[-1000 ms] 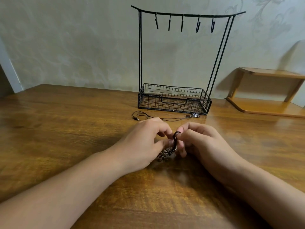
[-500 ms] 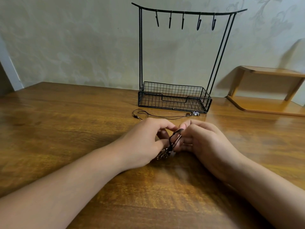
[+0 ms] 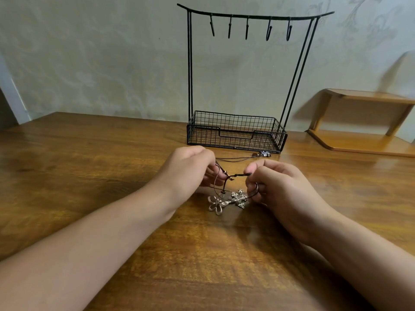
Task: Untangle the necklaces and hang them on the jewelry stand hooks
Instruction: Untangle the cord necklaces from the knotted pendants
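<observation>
left hand [image 3: 186, 173] and right hand [image 3: 280, 187] grips both pinching tangled necklaces [image 3: 226, 196] over counter [image 3: 89, 164], jewelry stand [image 3: 238, 131] far, hooks [image 3: 247, 28] bare

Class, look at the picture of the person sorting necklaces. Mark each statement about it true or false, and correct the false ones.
1. Every hook on the jewelry stand is bare. True.
2. The left hand rests flat on the table. False: it pinches the necklace cord.
3. The right hand pinches the cord as well. True.
4. The flower pendant hangs from a hook. False: it lies on the table between the hands.
5. Another necklace lies in front of the stand's basket. True.
</observation>
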